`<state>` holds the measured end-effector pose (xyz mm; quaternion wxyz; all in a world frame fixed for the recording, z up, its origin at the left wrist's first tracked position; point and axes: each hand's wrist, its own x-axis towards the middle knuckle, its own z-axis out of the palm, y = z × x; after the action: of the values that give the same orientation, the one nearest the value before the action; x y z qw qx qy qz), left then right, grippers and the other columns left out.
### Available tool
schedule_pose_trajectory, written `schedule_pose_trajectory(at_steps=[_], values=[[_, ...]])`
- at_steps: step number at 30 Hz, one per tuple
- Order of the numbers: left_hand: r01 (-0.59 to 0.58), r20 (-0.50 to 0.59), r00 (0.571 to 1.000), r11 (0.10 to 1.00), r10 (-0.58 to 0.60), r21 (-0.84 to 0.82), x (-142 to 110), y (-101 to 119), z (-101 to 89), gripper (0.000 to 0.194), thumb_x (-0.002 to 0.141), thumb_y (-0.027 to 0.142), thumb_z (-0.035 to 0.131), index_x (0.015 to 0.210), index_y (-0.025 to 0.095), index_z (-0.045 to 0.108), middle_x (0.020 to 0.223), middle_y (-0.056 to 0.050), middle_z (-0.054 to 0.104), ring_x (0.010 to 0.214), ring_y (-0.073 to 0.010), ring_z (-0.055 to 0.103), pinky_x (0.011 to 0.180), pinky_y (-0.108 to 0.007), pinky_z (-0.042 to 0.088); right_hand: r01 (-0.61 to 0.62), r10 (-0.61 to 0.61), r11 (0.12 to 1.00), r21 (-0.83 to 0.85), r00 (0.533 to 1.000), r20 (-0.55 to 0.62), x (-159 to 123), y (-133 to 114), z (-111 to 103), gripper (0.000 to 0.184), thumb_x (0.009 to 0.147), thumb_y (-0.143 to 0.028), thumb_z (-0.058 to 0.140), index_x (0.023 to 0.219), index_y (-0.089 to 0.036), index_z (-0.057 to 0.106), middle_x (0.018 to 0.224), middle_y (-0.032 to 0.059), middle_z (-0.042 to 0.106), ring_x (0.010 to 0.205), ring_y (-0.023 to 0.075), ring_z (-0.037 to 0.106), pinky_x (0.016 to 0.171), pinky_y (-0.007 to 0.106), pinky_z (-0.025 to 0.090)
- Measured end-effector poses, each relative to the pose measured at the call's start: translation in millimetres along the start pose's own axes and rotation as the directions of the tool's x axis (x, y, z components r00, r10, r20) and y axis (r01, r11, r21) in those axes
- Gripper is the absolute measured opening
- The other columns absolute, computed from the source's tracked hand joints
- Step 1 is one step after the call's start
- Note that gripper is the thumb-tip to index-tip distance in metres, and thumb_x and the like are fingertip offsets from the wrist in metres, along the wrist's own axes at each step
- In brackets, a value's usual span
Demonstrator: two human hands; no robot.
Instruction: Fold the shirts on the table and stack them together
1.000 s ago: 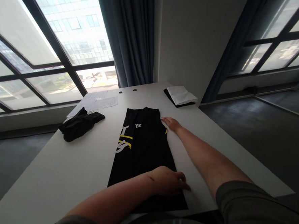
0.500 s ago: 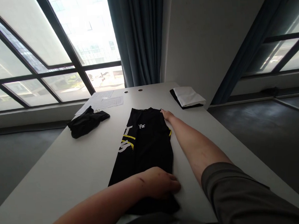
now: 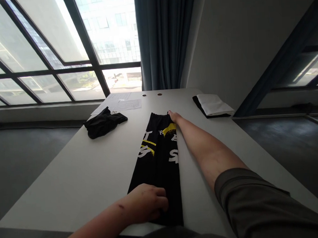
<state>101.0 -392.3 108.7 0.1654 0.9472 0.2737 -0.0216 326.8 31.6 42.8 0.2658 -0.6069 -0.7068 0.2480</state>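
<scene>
Lying lengthwise on the pale surface (image 3: 98, 180), the black garment (image 3: 162, 169) is stretching from the middle of the surface down to its near edge, its layers making a long, narrow strip with white lettering and yellow strokes showing along both sides. From where I'm standing, the right hand (image 3: 174, 118) is reaching to the far right corner and seems to be pinching the cloth there between thumb and fingers. The left hand (image 3: 152, 202) is resting over the near end, fingers curling inward, though its own back is hiding the fingertips, so I can't tell whether it is gripping cloth or only pressing on it. Judging by how flat the fabric is lying, I'm expecting something light, soft and limp, giving no stiffness to push against and probably sliding easily over the smooth surface. Nothing about it is looking fragile; the printed patches may be bending a little more stiffly than the plain cloth. Corners are offering the best hold: one pinch at the far corner, another at the near hem on the same side, with the fingertips catching every layer, since a grip in the middle would likely be bunching it into wrinkles.
</scene>
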Motion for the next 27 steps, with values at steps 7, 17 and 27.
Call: schedule_pose_trajectory(at_steps=[7,17,27], values=[[0.084,0.003,0.996,0.989,-0.084,-0.126,-27.3,-13.3,37.2,0.031,0.083,0.039,0.083,0.11,0.031,0.071,0.112,0.001,0.07,0.101,-0.0208,0.065,0.087,-0.032,0.05,-0.012,0.029,0.97,-0.245,0.997,0.067,-26.3,-3.0,59.9,0.071,0.104,-0.063,0.033,0.162,-0.025,0.041,0.172,0.0151,0.028,0.159,0.0351,0.021,0.125,0.069,0.006],[0.06,-0.131,0.989,0.996,-0.069,-0.07,-35.1,-14.9,53.9,0.017,0.091,0.037,0.073,0.105,0.03,0.068,0.109,0.002,0.069,0.097,-0.0186,0.061,0.083,-0.034,0.043,0.141,-0.216,0.894,-0.424,0.968,-0.132,-113.8,15.9,43.2,0.057,0.107,-0.043,0.029,0.158,-0.025,0.048,0.168,0.0113,0.038,0.155,0.0317,0.03,0.126,0.062,0.022],[0.024,-0.204,0.979,0.999,-0.015,0.039,-21.1,-8.8,74.3,0.01,0.097,0.03,0.06,0.106,0.027,0.064,0.107,0.0,0.067,0.09,-0.017,0.058,0.081,-0.034,0.042,0.197,-0.155,0.848,-0.492,0.98,0.125,-173.6,47.1,29.9,0.064,0.105,-0.046,0.034,0.165,-0.025,0.036,0.172,0.0094,0.029,0.158,0.0346,0.026,0.127,0.065,0.018]])
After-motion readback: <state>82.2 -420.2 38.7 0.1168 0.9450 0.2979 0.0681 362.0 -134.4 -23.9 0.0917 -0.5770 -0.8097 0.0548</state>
